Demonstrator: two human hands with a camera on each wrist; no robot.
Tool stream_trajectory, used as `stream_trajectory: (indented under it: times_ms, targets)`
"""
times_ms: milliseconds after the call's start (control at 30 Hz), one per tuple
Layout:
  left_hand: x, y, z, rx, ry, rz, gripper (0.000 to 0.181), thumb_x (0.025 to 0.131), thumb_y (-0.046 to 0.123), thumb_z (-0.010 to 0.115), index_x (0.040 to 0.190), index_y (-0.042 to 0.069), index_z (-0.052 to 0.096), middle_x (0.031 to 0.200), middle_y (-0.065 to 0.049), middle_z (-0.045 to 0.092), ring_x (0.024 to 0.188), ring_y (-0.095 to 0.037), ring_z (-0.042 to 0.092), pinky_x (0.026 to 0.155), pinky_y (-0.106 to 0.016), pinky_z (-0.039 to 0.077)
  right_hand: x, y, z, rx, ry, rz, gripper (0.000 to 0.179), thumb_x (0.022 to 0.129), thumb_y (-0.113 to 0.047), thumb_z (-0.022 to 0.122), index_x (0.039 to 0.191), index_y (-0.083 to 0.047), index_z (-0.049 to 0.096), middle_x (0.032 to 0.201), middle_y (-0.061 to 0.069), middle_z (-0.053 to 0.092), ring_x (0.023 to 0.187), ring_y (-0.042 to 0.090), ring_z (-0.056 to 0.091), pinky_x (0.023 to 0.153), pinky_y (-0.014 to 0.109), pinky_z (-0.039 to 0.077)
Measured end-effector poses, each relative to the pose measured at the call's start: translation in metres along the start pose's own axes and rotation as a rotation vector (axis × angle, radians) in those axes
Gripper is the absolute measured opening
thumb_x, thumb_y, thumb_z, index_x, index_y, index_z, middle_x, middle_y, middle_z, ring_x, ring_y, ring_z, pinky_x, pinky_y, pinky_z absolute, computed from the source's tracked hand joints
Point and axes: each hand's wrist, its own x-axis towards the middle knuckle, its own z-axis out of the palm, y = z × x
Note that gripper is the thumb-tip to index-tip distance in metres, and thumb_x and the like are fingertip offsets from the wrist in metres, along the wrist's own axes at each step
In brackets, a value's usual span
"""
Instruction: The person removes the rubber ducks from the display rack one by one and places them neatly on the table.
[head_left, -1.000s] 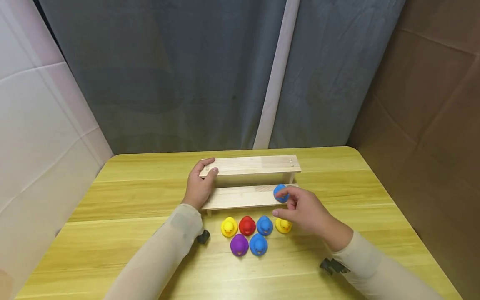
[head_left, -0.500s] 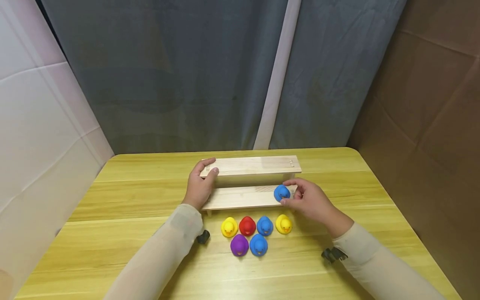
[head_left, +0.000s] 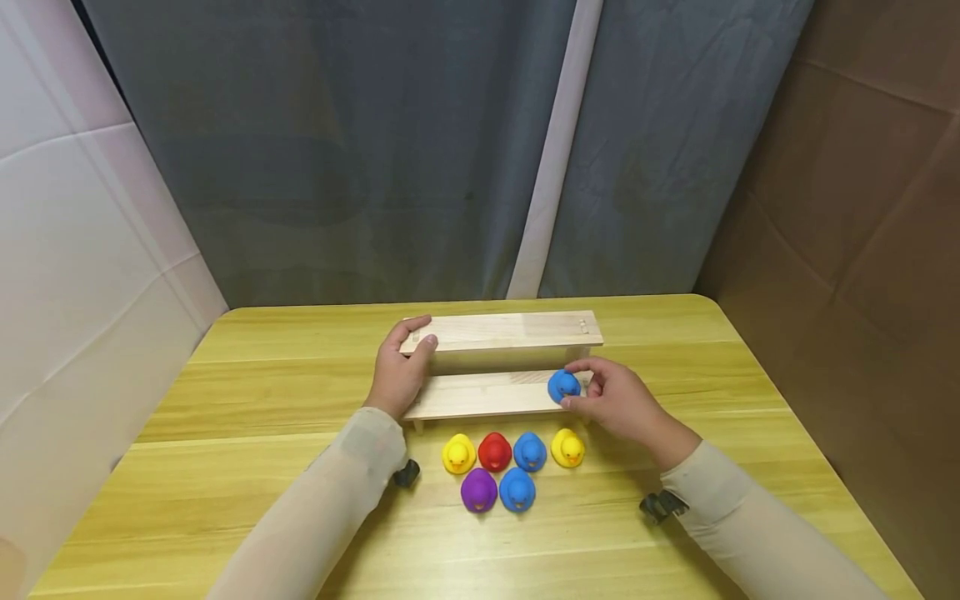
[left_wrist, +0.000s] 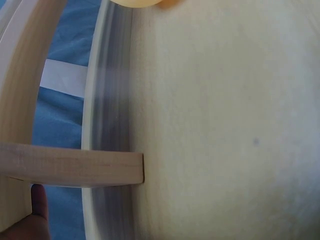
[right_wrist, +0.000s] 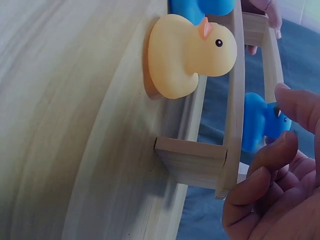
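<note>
In the head view a two-tier wooden shelf [head_left: 480,395] stands on the table. My left hand [head_left: 398,373] grips the left end of its upper board [head_left: 510,331], thumb in front and fingers behind; a fingertip [left_wrist: 39,201] shows past the wood in the left wrist view. On the right end of the lower board sits a blue rubber duck [head_left: 563,386], its beak towards me. My right hand [head_left: 626,404] pinches this duck between thumb and index finger. The right wrist view shows the same duck [right_wrist: 255,122] upright on the board, thumb and fingertips at its head.
In front of the shelf, a row on the table holds a yellow duck [head_left: 458,454], a red duck [head_left: 495,452], a blue duck [head_left: 529,451] and another yellow duck [head_left: 567,448]. Nearer me sit a purple duck [head_left: 478,490] and a blue duck [head_left: 517,489]. A grey curtain [head_left: 337,167] hangs behind.
My right hand has shifted from over the blue duck to its right side, uncovering it and the yellow duck below. The blue duck sits slightly further right. My left hand stays put.
</note>
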Motion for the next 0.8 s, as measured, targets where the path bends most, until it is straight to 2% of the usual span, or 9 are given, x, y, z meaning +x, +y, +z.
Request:
stream_trajectory:
  times_ms: [300, 533, 800]
  targets:
    - [-0.0005, 0.0009, 0.001, 0.001, 0.003, -0.005, 0.037, 0.106, 0.025, 0.063, 0.143, 0.02, 0.062, 0.155, -0.007, 0.053, 0.146, -0.025, 0.046, 0.125, -0.048, 0.033, 0.0011, 0.0007, 0.0018, 0.013, -0.004, 0.007, 0.04, 0.09, -0.012, 0.084, 0.126, -0.005, 0.07, 0.069, 0.001, 0.047, 0.061, 0.017, 0.045, 0.052, 0.022, 0.036]
    - [-0.0002, 0.0008, 0.0014, 0.013, 0.006, 0.004, 0.036, 0.106, 0.025, 0.063, 0.142, 0.02, 0.063, 0.156, -0.006, 0.053, 0.148, -0.025, 0.043, 0.126, -0.048, 0.03, 0.0001, -0.0009, 0.0016, 0.007, -0.005, 0.007, 0.039, 0.091, -0.016, 0.084, 0.126, -0.006, 0.07, 0.07, 0.001, 0.047, 0.062, 0.018, 0.045, 0.051, 0.023, 0.035]
    - [-0.0003, 0.0009, 0.0023, -0.007, 0.003, 0.005, 0.036, 0.106, 0.023, 0.062, 0.142, 0.019, 0.062, 0.154, -0.008, 0.054, 0.144, -0.024, 0.047, 0.124, -0.047, 0.035, -0.0055, -0.0068, -0.0004, 0.015, -0.013, -0.017, 0.04, 0.089, -0.017, 0.085, 0.125, -0.005, 0.07, 0.069, 0.001, 0.046, 0.061, 0.018, 0.045, 0.052, 0.023, 0.034]
